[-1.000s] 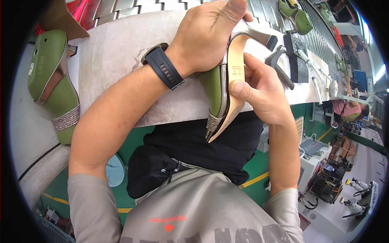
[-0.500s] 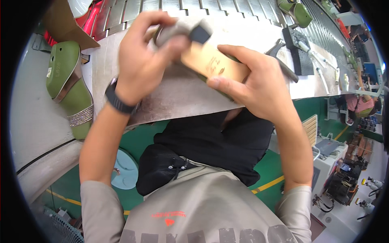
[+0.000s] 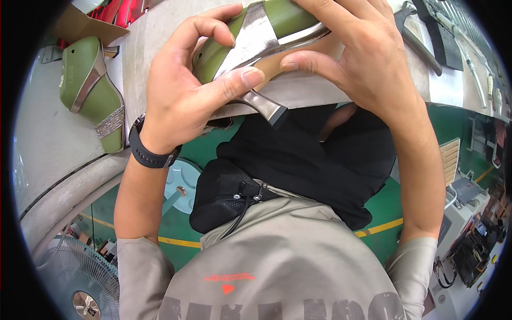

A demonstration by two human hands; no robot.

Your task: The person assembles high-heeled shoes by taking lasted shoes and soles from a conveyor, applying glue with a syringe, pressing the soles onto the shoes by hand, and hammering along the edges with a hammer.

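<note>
Between both my hands, over the workbench edge, is a high-heeled sandal (image 3: pixel 255 35) on a green shoe last. It lies on its side, with a shiny silver strap across the last, a tan sole and a slim metallic heel pointing toward me. My left hand (image 3: pixel 184 90) wraps the heel end, thumb by the base of the heel and fingers on the last. The right hand (image 3: pixel 368 58) holds the front end, its thumb near the sole and its fingers over the far side. A second sandal on a green last (image 3: pixel 88 80) lies at the left, with a glittery band.
A dark metal hand tool (image 3: pixel 418 45) lies right of my hand, beside a black block (image 3: pixel 440 34) and thin white sticks (image 3: pixel 466 53). A cardboard box (image 3: pixel 80 24) stands at the back left. Below are a pale blue round stool (image 3: pixel 181 184) and a fan (image 3: pixel 85 277).
The sandal has turned from sole up onto its side, showing the green last and silver strap. Its heel now points toward me. The bench appears shifted in view.
</note>
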